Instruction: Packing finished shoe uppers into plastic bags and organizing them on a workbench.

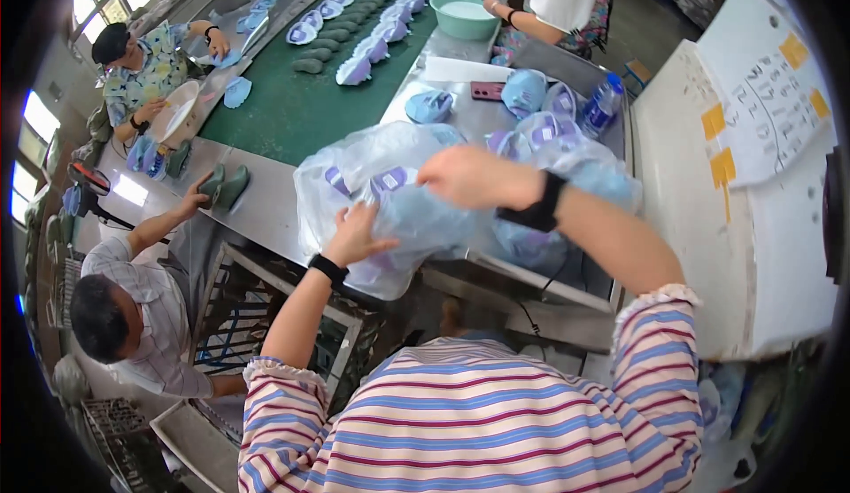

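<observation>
Two bare hands work a clear plastic bag [390, 218] stuffed with light-blue shoe uppers at the near edge of a steel workbench [266, 201]. To the left, a seated co-worker's hand [190, 202] rests by a pair of green shoe lasts [223, 187]. The left hand [354, 236] presses open-fingered against the bag's front, gripping nothing firmly. The right hand [469, 177] lies on top, fingers curled into the film, apparently pinching it. Loose uppers [540, 108] and a water bottle [602, 103] sit behind. The bag overhangs the edge; a slack grip could likely let it slide off and spill.
</observation>
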